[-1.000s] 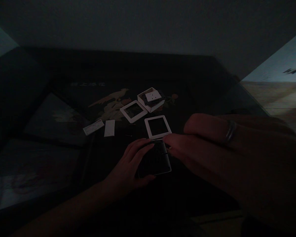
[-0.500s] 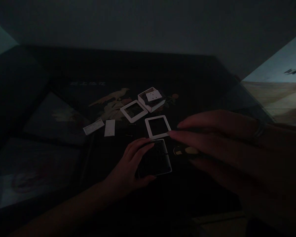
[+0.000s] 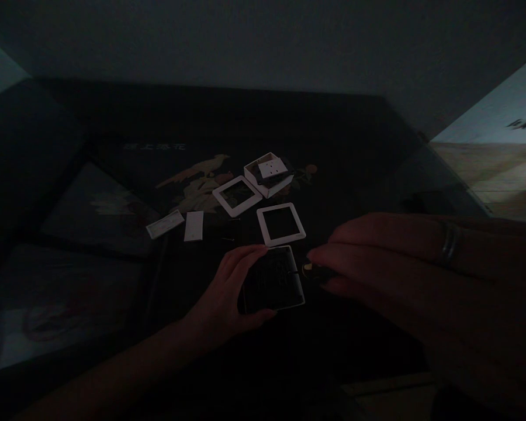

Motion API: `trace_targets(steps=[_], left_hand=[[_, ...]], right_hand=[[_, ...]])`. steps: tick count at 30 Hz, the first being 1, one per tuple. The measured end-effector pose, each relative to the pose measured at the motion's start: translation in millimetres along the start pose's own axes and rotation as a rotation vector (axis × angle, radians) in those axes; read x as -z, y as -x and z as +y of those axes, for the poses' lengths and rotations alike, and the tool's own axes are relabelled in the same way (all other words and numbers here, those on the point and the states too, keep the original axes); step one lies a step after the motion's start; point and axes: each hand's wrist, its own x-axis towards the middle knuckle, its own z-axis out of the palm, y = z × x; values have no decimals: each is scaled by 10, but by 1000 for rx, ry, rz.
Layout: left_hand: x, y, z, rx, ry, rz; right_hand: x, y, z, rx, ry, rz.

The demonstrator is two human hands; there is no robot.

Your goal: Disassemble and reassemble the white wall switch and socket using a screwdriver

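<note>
In the dim head view, my left hand (image 3: 228,286) is curled around a square box with a white rim and dark inside (image 3: 274,283), fingers at its far edge and thumb at the near one. A thin dark rod-like piece (image 3: 293,272) crosses the box's right edge. To the right of it, the fingertips of my right hand (image 3: 390,280) close around a small dark-and-yellow object (image 3: 307,269) like a tool handle, mostly hidden by the fingers. Just beyond the box lies a white square frame (image 3: 281,240).
Farther back are a second white frame (image 3: 245,207) and a white box with a socket insert (image 3: 269,190). Two white rectangular plates, one upturned (image 3: 165,224) and one flat (image 3: 194,225), lie left. Small screws (image 3: 228,238) rest between on the dark patterned table (image 3: 342,175).
My right hand has lowered, and its spread fingers have drawn together around the dark-and-yellow object, which has shifted slightly left. My left hand stays on the box.
</note>
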Motion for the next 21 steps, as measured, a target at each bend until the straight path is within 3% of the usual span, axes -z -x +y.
trace_targets(steps=[2, 14, 21], left_hand=[[-4, 2, 7, -4, -10, 2], [-15, 11, 1, -17, -55, -8], [-10, 12, -3, -6, -43, -19]], right_hand=[[9, -28, 10, 55, -10, 5], [-115, -179, -60, -23, 254, 22], [-66, -75, 56, 52, 33, -150]])
